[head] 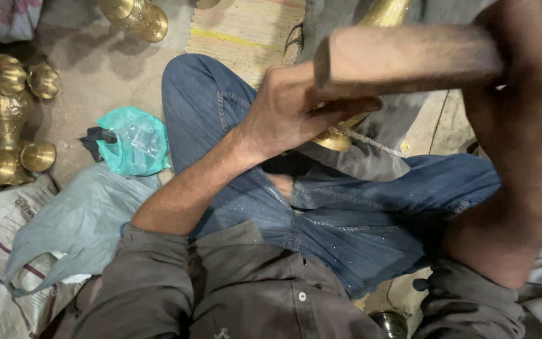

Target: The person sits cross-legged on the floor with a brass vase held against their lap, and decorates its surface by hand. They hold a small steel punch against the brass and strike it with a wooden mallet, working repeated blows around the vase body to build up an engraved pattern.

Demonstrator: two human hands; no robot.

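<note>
Seen from above, seated on the floor (95, 69) in blue jeans (346, 213). Left hand (290, 116) at frame centre, grip closed around a brass piece (334, 138), only a rim of it showing below the fingers, resting over the lap on grey cloth (371, 160). Right hand (522, 81) at the upper right edge, very close to the lens and blurred, grip apparently closed on a wooden mallet (403, 59); fingers not clearly made out. Mallet's long axis roughly horizontal, head end pointing left, lying directly above the left hand and the brass piece. Brass piece therefore below and left of the right grip, already inside the left. Shape of the brass piece mostly hidden. Brass vases (7, 119) clustered at left edge, green plastic bag (133, 141) beside the thigh.
</note>
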